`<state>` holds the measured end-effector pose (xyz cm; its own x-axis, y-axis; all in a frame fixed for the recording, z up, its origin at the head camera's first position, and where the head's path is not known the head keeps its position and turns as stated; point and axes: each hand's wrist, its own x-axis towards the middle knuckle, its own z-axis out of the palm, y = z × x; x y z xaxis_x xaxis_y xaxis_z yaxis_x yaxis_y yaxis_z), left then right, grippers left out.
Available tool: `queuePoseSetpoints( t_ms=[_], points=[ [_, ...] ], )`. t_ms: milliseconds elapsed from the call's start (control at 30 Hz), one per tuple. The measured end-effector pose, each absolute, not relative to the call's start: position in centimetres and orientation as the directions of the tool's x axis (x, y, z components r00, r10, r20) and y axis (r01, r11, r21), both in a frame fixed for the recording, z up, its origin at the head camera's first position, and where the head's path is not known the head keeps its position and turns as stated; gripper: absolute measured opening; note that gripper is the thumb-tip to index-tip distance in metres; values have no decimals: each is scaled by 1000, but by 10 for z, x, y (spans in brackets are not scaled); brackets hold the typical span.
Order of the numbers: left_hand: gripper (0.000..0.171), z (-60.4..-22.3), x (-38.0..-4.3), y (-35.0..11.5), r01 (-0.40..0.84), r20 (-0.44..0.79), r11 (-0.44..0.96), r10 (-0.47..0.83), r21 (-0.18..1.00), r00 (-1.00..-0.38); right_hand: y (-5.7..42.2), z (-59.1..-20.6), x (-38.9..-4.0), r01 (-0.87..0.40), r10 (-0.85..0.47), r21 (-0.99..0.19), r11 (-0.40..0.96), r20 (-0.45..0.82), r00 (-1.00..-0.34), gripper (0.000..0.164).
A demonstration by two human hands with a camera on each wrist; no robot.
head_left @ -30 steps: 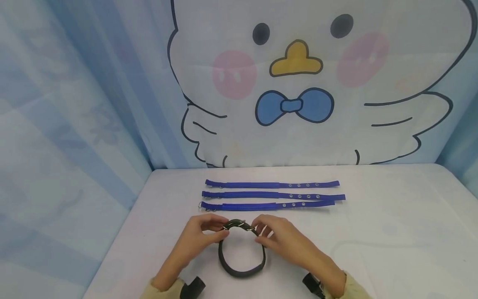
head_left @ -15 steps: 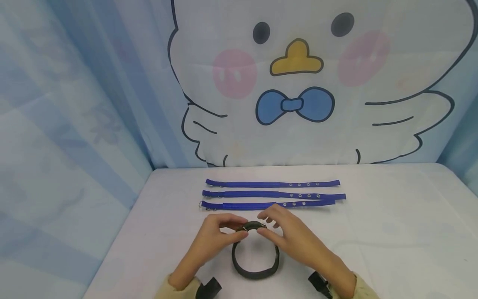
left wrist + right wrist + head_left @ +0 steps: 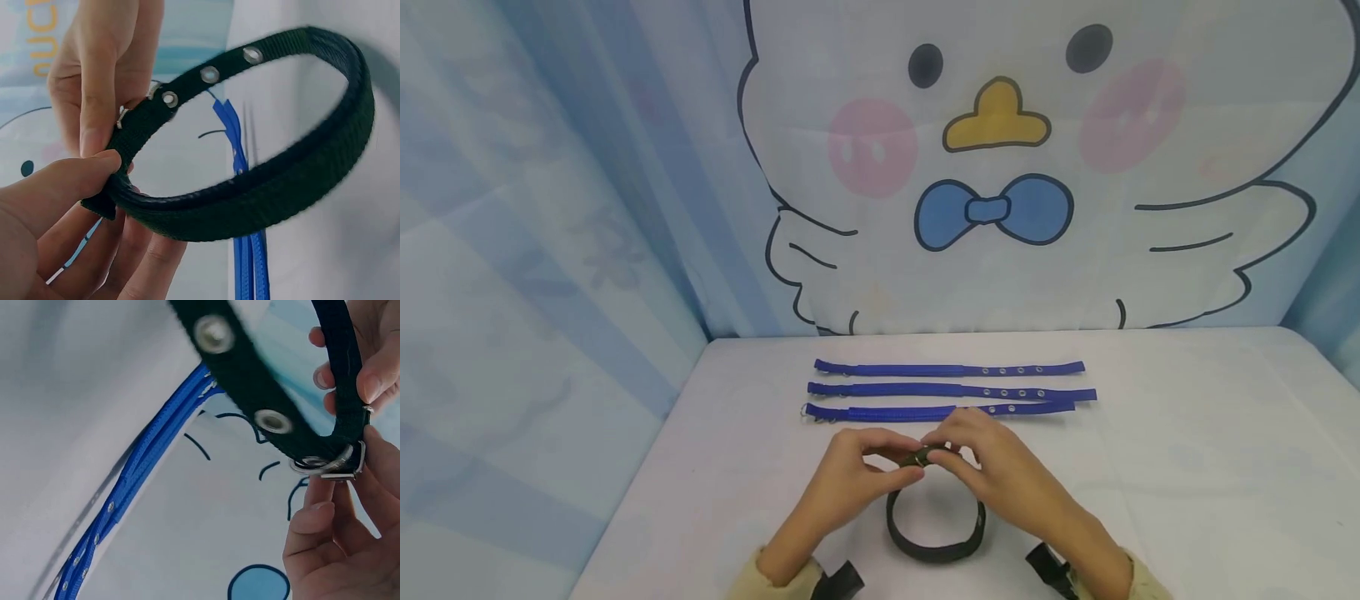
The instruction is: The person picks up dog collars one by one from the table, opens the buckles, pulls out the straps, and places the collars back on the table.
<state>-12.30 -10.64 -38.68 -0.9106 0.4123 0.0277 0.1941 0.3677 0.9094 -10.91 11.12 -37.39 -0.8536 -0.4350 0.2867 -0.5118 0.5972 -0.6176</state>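
Observation:
A dark green pet collar [image 3: 934, 553] is closed into a loop and hangs from both hands above the table. My left hand [image 3: 861, 479] pinches its top between thumb and fingers. Beside it, my right hand [image 3: 1000, 471] grips the band near the metal buckle [image 3: 360, 461]; the fingers cover much of the spot in the head view. Metal eyelets [image 3: 210, 74] run along the strap, and a metal ring [image 3: 334, 464] sits by the buckle. In the left wrist view, the left thumb [image 3: 81, 178] presses the band close to the right fingertips.
Three blue collars [image 3: 887, 389] lie side by side across the white table [image 3: 1187, 467], beyond the hands. Behind the table's far edge hangs a cloth [image 3: 992, 283] printed with a cartoon face. A blue-white curtain [image 3: 550, 292] stands at the left.
Both hands and the green collar have shifted to the right. The right fingers, lifted and spread half a second ago, have come down onto the band by the buckle.

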Motion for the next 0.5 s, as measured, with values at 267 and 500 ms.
queuePoseSetpoints(
  t_ms=[267, 500],
  points=[
    [23, -388, -120, -103, 158, 19, 341, 378, 927, -926, 112, -374, -110, -530, -426, -605, 594, 322, -845, 12],
    [26, -389, -117, -101, 155, 42, 318, 337, 935, -941, 108, -378, -111, -554, -370, -574, 603, 414, -831, 14]
  ],
)
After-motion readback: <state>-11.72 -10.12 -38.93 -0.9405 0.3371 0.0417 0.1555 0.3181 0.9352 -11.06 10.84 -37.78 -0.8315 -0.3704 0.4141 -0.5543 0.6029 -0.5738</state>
